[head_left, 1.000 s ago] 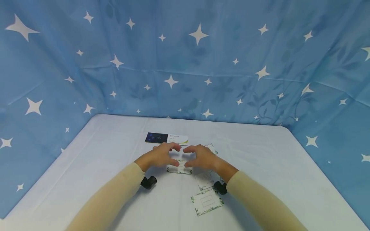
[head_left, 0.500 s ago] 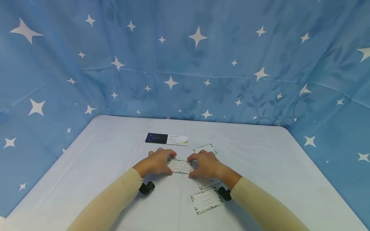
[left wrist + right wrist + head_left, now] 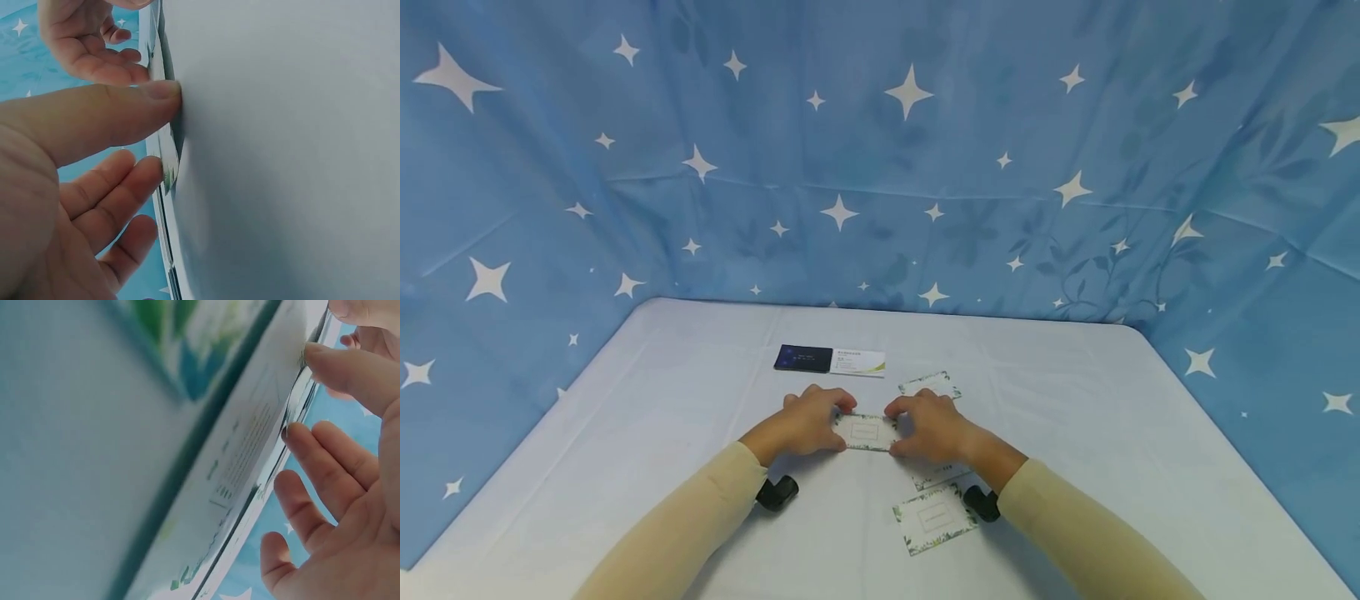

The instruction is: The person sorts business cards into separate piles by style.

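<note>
A white card with a green leafy border [image 3: 865,432] lies in the middle of the table. My left hand [image 3: 805,422] holds its left end between thumb and fingers, at the near and far corners. At the right end my right hand [image 3: 932,427] grips in the same manner. In the left wrist view, the left thumb [image 3: 134,112] and a fingertip meet the card's edge [image 3: 169,153], seen nearly side-on. The right wrist view has the right thumb [image 3: 350,372] on the card's edge, with the other fingers spread beyond.
Behind the hands lie a dark blue card [image 3: 803,358] and a white business card [image 3: 858,362], side by side. More leafy-bordered cards rest right of centre: one behind the right hand [image 3: 931,384], one partly under the forearm [image 3: 940,476], one nearer [image 3: 935,518].
Both hands have parted from above the card and come down onto its left and right ends. Over the last half second they barely move.
</note>
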`<control>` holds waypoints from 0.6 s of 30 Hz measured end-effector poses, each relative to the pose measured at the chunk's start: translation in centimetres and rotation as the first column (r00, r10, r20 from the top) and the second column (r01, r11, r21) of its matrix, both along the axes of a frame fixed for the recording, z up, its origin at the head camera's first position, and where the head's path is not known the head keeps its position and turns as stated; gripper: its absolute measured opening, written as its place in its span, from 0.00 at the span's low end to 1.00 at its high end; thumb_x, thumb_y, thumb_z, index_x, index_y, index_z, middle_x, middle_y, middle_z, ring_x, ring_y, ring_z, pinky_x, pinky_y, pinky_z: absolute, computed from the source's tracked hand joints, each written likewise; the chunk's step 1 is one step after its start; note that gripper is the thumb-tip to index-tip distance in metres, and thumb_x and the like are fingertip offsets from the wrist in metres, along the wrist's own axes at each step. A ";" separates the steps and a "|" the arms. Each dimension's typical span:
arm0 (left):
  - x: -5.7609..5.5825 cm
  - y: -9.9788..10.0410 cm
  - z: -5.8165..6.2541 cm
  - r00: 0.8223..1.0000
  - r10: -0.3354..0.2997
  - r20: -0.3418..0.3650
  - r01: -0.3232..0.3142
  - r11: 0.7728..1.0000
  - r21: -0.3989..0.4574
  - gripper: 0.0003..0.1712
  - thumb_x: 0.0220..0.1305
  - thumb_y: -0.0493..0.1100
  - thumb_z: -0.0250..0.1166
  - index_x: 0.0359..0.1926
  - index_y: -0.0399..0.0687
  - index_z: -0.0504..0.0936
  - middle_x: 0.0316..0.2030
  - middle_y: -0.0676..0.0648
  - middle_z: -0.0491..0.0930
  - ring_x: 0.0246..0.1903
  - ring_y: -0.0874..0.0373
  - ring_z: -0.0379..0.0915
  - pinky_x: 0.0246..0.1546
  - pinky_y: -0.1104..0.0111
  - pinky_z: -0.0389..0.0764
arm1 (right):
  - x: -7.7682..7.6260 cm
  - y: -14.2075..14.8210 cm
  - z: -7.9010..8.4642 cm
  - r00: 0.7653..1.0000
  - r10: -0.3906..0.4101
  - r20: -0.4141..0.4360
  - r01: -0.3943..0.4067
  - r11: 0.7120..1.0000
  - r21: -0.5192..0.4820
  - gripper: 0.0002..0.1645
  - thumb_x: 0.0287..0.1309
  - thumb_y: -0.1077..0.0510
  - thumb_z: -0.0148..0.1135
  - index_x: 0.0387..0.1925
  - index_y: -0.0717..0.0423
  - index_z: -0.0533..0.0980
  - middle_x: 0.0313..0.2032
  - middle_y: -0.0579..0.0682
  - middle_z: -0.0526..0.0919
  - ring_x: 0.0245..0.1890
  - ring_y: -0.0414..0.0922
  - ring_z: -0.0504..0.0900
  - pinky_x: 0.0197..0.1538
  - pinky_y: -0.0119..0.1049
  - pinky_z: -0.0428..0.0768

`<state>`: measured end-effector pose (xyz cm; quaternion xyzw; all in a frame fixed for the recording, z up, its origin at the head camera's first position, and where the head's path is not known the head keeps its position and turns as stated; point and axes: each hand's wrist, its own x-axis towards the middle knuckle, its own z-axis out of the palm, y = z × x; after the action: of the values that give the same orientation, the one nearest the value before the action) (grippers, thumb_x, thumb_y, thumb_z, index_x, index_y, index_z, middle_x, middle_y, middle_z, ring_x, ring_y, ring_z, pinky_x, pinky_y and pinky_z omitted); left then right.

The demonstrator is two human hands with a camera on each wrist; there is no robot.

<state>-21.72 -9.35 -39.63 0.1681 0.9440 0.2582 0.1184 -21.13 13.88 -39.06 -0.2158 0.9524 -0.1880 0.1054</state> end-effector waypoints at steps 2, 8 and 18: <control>-0.1 0.2 0.0 1.000 -0.002 -0.004 0.002 1.000 0.015 0.31 0.49 0.43 0.80 0.56 0.55 0.80 0.49 0.56 0.77 0.46 0.53 0.63 0.45 0.55 0.62 | 0.0 0.2 0.2 1.000 -0.011 0.006 0.011 1.000 -0.007 0.31 0.53 0.47 0.74 0.60 0.45 0.78 0.53 0.47 0.77 0.52 0.50 0.70 0.58 0.50 0.67; -1.3 1.3 0.7 0.997 -0.021 -0.075 0.026 0.998 0.064 0.31 0.52 0.44 0.79 0.57 0.52 0.79 0.51 0.56 0.77 0.50 0.54 0.63 0.48 0.53 0.58 | -1.3 1.8 1.6 0.999 0.025 -0.042 -0.030 0.994 -0.110 0.29 0.57 0.54 0.72 0.60 0.53 0.77 0.57 0.51 0.78 0.58 0.52 0.73 0.60 0.52 0.70; -6.6 4.7 2.7 0.995 -0.034 -0.090 0.041 0.996 0.077 0.34 0.58 0.46 0.76 0.65 0.50 0.75 0.57 0.55 0.74 0.59 0.53 0.61 0.54 0.52 0.53 | -5.7 5.5 2.6 0.997 -0.081 -0.007 0.078 0.981 -0.178 0.32 0.63 0.55 0.67 0.67 0.54 0.71 0.61 0.61 0.75 0.58 0.57 0.75 0.55 0.52 0.73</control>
<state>-28.31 -4.64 -36.89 0.2016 0.9341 0.2851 0.0745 -26.82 19.35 -36.46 -0.1875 0.9403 -0.2749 0.0714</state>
